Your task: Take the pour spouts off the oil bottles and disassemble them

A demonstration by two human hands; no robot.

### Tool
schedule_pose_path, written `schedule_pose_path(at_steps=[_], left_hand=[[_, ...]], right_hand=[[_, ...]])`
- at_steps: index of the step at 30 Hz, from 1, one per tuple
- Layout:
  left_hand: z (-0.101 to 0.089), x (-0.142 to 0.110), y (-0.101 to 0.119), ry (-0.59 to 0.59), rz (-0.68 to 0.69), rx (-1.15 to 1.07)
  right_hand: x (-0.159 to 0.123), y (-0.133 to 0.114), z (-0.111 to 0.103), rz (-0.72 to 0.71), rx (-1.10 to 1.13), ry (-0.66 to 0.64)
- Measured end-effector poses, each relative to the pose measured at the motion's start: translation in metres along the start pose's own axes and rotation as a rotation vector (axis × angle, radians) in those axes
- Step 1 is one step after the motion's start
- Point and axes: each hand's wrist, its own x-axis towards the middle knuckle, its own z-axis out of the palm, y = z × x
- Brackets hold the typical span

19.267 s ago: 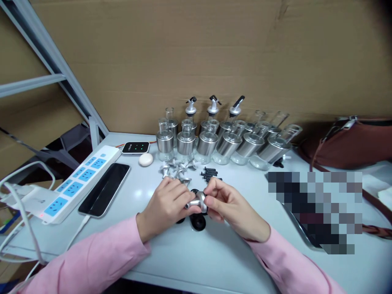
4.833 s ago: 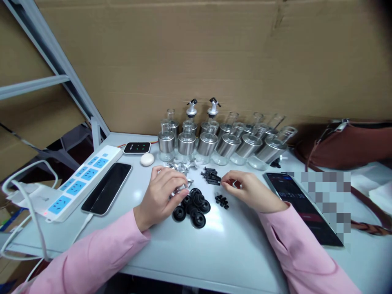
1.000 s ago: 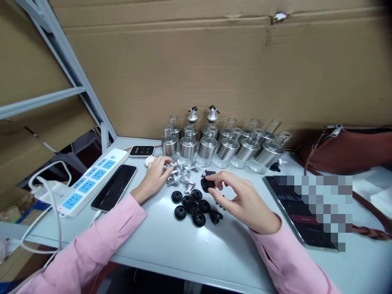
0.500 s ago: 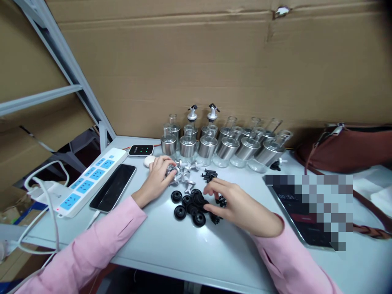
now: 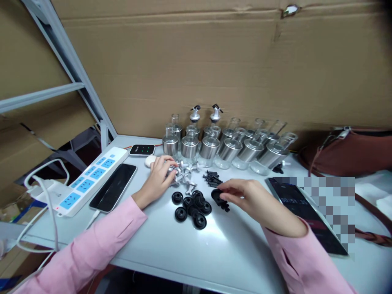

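My left hand (image 5: 157, 176) curls its fingers and thumb around a silver pourer spout at the left side of a pile of silver pourer spouts (image 5: 190, 187); the fingers partly hide it. A black rubber stopper (image 5: 216, 195) is pinched between the thumb and fingers of my right hand (image 5: 241, 194). Beside it, to the left, lies a cluster of round black rubber stoppers (image 5: 199, 221). Small black parts (image 5: 211, 177) form a heap just behind my right hand, and more small black pieces show below the held stopper.
Glass bottles with metal sleeves (image 5: 210, 148) stand in rows at the back; two carry pourers (image 5: 215, 113). On the left are a power strip (image 5: 92, 179), a phone (image 5: 114, 187) and a small display device (image 5: 142, 150). A tablet-like screen (image 5: 306, 216) and brown bag (image 5: 361, 149) lie right.
My right hand has moved right from the stopper cluster, and a black stopper now shows in its fingers over the small black pieces. My left hand has stayed at the silver pile.
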Motion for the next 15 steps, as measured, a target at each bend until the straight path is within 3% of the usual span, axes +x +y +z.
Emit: schedule_pose_path(at_steps=[7,11,15], left_hand=[[-0.002,0.001,0.001,0.015,-0.017,-0.018],[-0.003,0.001,0.001,0.012,-0.029,-0.023],[-0.002,0.001,0.0,-0.008,-0.024,-0.028]], right_hand=[[0.011,0.008,0.028,-0.05,-0.23,0.085],[0.013,0.006,0.033,-0.116,-0.389,0.119],[0.015,0.012,0.036,-0.142,-0.337,0.063]])
